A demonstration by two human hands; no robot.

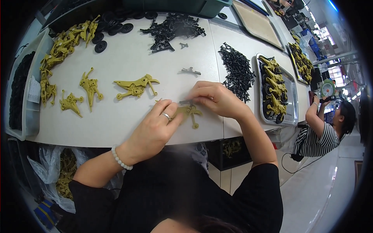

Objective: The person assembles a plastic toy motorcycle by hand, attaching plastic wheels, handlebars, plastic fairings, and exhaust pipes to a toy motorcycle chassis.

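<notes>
My left hand (152, 125), with a ring and a bead bracelet, has its fingers closed on a yellow plastic toy motorcycle body (195, 123) near the front of the table. Over the same piece, my right hand (218, 99) pinches a small dark plastic part (184, 103); the fingertips partly hide it. Left of my hands lie a larger yellow body (136, 86) and two smaller yellow pieces, one upright in view (90, 89) and one tilted (71, 103). Two loose grey parts, a longer one (189, 71) and a tiny one (183, 45), rest beyond my hands.
Black parts lie in a far pile (171, 31) and a right pile (236, 72). Black wheels (100, 46) and heaped yellow bodies (62, 46) are far left. A metal tray (289, 112) holds yellow bodies with wheels. A plastic bin (35, 110) borders the left. Another person (324, 132) works at right.
</notes>
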